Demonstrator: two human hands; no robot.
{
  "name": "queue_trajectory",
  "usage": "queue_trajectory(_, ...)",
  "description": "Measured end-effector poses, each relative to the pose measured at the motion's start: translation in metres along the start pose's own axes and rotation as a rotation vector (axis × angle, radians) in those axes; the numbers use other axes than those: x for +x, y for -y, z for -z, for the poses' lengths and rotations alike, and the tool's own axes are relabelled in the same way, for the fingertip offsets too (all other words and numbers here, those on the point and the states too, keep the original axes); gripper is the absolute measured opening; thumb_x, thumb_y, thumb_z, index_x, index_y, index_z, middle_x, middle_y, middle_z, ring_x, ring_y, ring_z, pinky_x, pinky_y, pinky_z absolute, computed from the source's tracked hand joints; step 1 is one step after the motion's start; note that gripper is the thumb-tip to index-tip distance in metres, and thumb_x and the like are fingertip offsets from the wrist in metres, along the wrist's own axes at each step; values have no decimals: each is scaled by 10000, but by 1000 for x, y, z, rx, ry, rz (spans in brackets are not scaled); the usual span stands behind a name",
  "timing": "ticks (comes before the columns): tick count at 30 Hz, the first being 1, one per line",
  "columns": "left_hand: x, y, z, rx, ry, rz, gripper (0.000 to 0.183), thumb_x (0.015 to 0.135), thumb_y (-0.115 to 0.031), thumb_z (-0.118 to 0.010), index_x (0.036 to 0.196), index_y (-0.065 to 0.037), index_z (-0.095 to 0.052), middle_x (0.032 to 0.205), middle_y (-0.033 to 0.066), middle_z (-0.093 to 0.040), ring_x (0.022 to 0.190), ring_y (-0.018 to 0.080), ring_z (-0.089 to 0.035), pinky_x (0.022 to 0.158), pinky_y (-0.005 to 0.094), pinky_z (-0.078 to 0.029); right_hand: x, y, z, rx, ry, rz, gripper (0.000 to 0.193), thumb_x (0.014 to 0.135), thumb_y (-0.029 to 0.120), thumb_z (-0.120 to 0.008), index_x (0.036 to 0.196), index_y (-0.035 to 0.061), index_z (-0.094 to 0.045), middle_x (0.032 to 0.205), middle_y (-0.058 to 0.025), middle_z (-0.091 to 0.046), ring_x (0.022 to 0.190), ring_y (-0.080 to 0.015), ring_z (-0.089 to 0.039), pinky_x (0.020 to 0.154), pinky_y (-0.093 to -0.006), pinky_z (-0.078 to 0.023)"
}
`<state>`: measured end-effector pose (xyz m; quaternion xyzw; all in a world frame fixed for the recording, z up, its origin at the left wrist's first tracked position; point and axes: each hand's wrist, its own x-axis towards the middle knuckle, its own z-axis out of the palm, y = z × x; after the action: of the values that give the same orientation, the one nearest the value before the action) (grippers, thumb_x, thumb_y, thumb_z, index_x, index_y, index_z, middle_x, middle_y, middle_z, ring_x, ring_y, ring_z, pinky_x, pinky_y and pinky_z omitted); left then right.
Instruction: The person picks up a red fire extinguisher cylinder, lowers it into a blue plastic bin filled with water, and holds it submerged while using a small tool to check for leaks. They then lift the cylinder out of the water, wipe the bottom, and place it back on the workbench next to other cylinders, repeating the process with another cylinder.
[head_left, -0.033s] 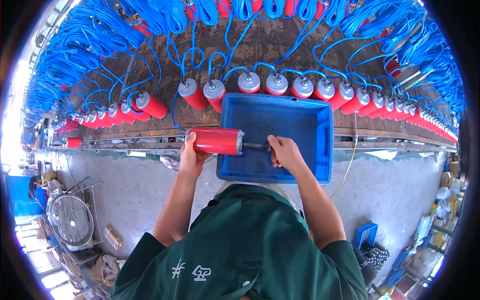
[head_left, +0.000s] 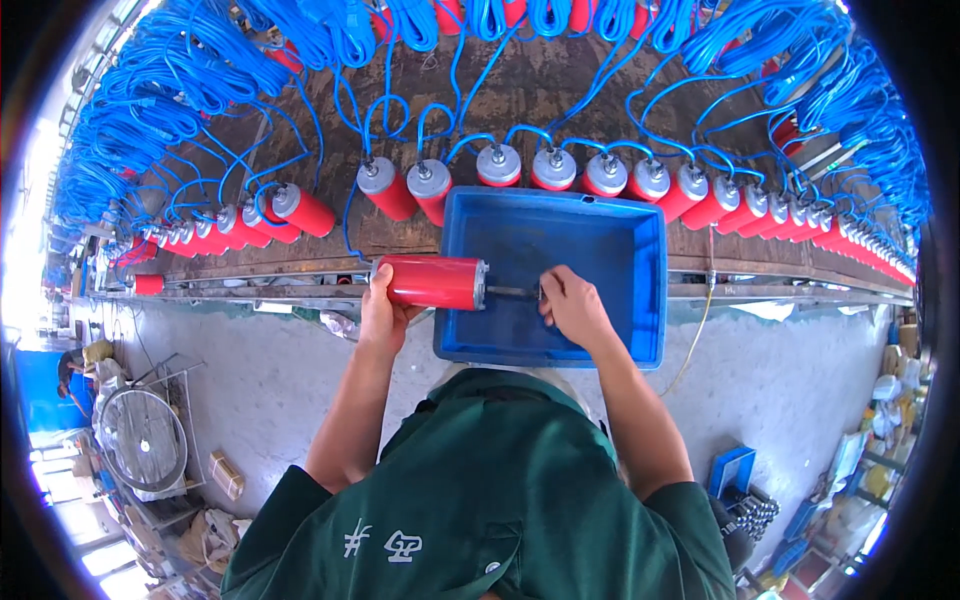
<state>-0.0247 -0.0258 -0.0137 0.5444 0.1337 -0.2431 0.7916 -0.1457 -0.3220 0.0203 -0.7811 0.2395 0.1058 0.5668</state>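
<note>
My left hand (head_left: pixel 385 308) is wrapped round the left end of a red cylinder (head_left: pixel 435 283), which lies on its side over the left part of a blue plastic tray (head_left: pixel 655 300). From the cylinder's grey metal end cap a thin metal shaft (head_left: pixel 508 291) sticks out to the right. Curled fingers of my right hand (head_left: pixel 575 305) close at the far tip of this shaft, above the tray's dark floor. Whether a small part sits on the tip is hidden by the fingers.
Behind the tray stands a long row of red cylinders (head_left: pixel 395 192) with grey caps and blue cables, on a worn wooden bench (head_left: pixel 560 90). Coiled blue cables (head_left: pixel 225 60) crowd the back. A wheeled, round-framed fan (head_left: pixel 143 440) stands on the floor at left.
My right hand has shifted slightly and turned at the shaft tip, its fingers now bent differently. The left hand, the cylinder and the tray stay where they were.
</note>
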Motion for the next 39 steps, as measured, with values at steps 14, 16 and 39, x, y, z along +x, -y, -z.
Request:
queue_trajectory(14,-1,3,-3,-5,-47,3,588,1093,-526,-472,1418,-42,-550,1344,177,-702,1221,331,-705,1069,500,-565,4,-18,1,629,173,-154,329,1101,278,-635,1258,-11,-638,849,-104,-729,715,-170,-684,682,-295,-564)
queue_trajectory(16,-3,2,-3,-24,-66,15,589,1094,-529,-476,1418,-43,-554,1340,177,-705,1221,326,-706,1066,497,-567,-3,-10,7,432,178,52,299,1083,266,-668,1200,-8,-660,839,-103,-717,653,-159,-629,628,-280,-534)
queue_trajectory(39,0,5,-2,-58,-60,-13,601,1077,-521,-531,1422,-28,-550,1337,170,-698,1200,332,-715,1003,513,-601,-6,-8,8,184,162,137,335,1092,277,-647,1268,-7,-648,892,-122,-743,729,-172,-702,672,-289,-566)
